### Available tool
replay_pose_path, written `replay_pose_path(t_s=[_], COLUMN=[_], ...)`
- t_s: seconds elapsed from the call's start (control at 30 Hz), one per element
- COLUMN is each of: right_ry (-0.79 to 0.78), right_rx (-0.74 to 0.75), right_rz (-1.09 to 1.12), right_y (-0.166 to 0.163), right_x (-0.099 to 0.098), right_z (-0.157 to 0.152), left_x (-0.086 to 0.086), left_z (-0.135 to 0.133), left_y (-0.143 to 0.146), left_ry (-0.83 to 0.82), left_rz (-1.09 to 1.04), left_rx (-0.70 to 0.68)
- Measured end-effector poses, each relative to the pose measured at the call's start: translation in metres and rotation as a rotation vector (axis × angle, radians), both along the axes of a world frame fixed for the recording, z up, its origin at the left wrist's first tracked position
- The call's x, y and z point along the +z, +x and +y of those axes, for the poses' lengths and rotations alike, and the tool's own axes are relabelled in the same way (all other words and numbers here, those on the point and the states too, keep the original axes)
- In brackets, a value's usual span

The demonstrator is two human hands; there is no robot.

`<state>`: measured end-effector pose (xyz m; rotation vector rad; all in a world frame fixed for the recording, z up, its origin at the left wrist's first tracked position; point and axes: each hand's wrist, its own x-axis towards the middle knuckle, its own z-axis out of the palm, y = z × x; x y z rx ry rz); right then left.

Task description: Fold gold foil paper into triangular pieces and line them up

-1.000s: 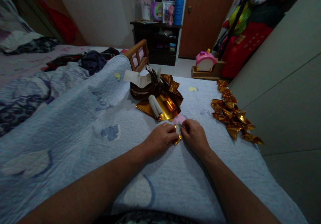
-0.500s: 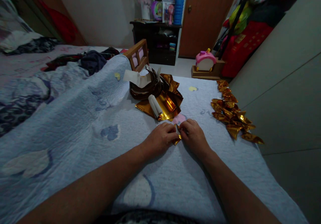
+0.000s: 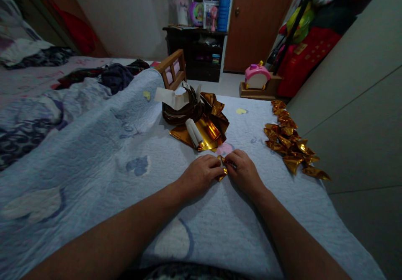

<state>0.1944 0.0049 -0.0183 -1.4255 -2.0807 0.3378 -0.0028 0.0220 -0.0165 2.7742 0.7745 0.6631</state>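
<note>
Foil piece (image 3: 222, 171), small and gold, lay on the quilt (image 3: 94, 154) between both hands. The left hand (image 3: 201, 173) and right hand (image 3: 245, 171) had their fingertips clamped on it from either side. What showed of it ran near to far, one corner poking toward the person. A second earlier a white patch showed between the thumbs, but that was covered now. Beyond, a dark basket (image 3: 179, 111) held curled strips and white paper. Folded gold pieces (image 3: 290, 140) lay off to the right.
</note>
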Motion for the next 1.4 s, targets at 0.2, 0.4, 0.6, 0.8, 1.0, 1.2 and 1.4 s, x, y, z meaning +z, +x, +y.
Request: replay_pose_path(t_s=[0.2, 0.4, 0.6, 0.8, 1.0, 1.2, 1.4], right_ry=[-0.002, -0.005, -0.014, -0.028, -0.035, -0.041, -0.05], right_rx=[0.011, 0.018, 0.016, 0.021, 0.013, 0.027, 0.053], right_rz=[0.003, 0.007, 0.042, 0.007, -0.017, -0.02, -0.015], right_y=[0.0003, -0.0005, -0.0038, -0.0058, -0.0074, -0.0069, -0.0044], right_x=[0.0002, 0.0018, 0.001, 0.0002, 0.0013, 0.0016, 0.0039], right_z=[0.0, -0.0004, -0.0011, -0.0013, -0.0009, -0.0018, -0.0039], left_x=[-0.0005, -0.0008, -0.0014, 0.0031, 0.0018, -0.0019, -0.0027], left_z=[-0.0022, -0.0038, -0.0043, -0.0072, -0.008, -0.0067, -0.0063], left_y=[-0.0004, -0.0008, 0.0001, 0.0009, 0.0006, -0.0004, -0.0014], left_ry=[0.05, 0.048, 0.06, 0.01, 0.015, 0.051, 0.062], left_rz=[0.015, 0.025, -0.002, 0.041, 0.05, 0.003, -0.013], left_rx=[-0.019, -0.007, 0.007, 0.047, 0.065, 0.039, 0.026])
